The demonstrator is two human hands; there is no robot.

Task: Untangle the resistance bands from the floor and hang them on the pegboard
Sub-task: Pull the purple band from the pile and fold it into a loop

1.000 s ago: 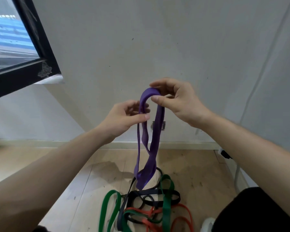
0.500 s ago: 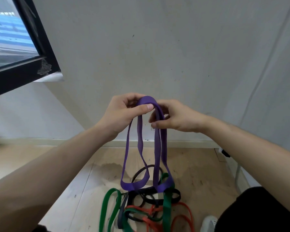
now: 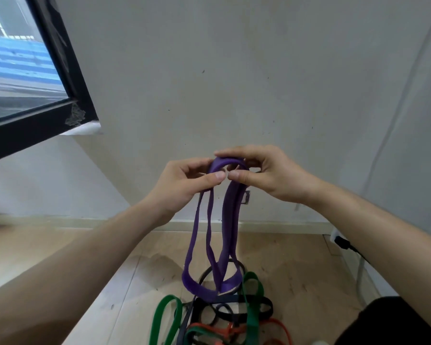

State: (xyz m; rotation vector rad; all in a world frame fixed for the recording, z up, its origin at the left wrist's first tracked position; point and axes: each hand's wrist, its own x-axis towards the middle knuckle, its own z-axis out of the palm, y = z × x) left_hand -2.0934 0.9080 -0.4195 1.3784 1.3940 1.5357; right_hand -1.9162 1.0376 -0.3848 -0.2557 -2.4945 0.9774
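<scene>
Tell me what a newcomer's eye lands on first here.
A purple band is held up mid-frame, its top pinched by the left hand and right hand, loops hanging down. Below it, a tangle of green, black and red bands lies on the wooden floor; a dark-framed window fills the upper left.

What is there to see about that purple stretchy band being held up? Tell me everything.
The purple flat rubbery band is a closed loop, matte and smooth-looking, doubled over so that several strands hang down. The left hand and the right hand pinch its top bend between thumbs and fingers. The strands cross near the bottom, where two low loops hang over the pile of green, black and red bands. Whether they touch the pile cannot be told.
</scene>
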